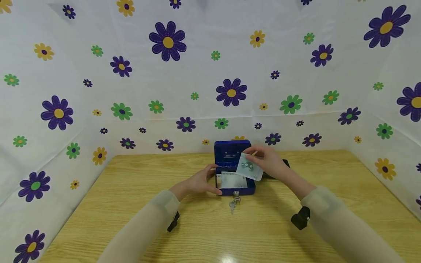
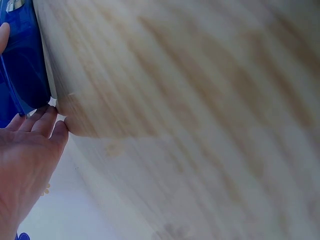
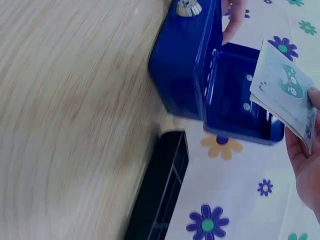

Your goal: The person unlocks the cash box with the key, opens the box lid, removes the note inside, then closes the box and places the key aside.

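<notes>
A blue metal cash box (image 1: 246,191) stands on the table with its lid (image 1: 227,153) raised. Several paper notes (image 1: 232,180) lie inside it. From the lock in the front hang keys (image 1: 232,206). My left hand (image 1: 198,182) holds the box's left side, thumb at the front corner and fingers toward the back. Over the right part of the box, my right hand (image 1: 270,162) pinches pale green notes (image 1: 248,168) printed with a cartoon face. In the right wrist view these notes (image 3: 282,87) look like a small stack, slightly fanned at the edge.
A black compartment tray (image 3: 162,185) sits on the wooden table (image 1: 131,212) just right of the box, partly behind my right wrist in the head view. White flower-print cloth (image 1: 194,80) rises behind the table and along both sides.
</notes>
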Demonstrator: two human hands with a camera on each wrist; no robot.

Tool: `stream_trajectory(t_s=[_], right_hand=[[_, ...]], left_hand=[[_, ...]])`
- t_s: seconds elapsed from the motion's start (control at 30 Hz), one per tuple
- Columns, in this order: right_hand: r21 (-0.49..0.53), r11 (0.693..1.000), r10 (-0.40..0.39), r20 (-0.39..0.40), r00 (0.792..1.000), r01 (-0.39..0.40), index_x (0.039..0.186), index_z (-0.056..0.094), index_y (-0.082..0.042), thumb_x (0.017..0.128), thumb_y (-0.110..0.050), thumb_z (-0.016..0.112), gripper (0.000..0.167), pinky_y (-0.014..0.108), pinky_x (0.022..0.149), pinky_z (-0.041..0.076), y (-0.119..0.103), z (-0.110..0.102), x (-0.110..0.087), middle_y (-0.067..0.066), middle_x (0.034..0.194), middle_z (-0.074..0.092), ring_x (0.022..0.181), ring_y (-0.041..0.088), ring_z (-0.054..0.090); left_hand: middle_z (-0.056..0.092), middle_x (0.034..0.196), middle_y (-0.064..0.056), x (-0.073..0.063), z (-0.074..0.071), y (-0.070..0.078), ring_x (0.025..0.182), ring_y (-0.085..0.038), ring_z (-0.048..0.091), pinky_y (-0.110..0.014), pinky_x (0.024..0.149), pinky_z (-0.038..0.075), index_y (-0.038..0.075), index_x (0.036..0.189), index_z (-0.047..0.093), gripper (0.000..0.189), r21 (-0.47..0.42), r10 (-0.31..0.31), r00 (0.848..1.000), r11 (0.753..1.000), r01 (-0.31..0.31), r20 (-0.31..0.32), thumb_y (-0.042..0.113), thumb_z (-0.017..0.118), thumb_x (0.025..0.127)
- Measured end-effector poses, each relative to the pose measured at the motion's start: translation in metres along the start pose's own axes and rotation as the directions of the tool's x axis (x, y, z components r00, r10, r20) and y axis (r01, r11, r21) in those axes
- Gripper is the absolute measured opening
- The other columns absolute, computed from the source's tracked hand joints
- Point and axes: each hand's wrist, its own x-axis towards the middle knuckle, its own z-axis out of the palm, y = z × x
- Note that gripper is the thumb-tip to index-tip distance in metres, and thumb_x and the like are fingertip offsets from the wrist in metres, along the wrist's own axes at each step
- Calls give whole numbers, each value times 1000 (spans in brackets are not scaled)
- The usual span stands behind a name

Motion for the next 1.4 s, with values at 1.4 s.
stream_trajectory(t_s=[1.4], right_hand=[[-226, 974, 72, 244, 967, -16, 101, 71, -7, 87, -4, 71, 14, 45, 84, 52, 73, -14, -60, 3, 100, 69, 92, 21, 63]], left_hand=[[31, 153, -17, 0, 2, -2, 142, -29, 28, -43, 113, 24, 15, 152, 21, 100, 35, 12, 1000, 999, -12, -6, 25, 86, 76]])
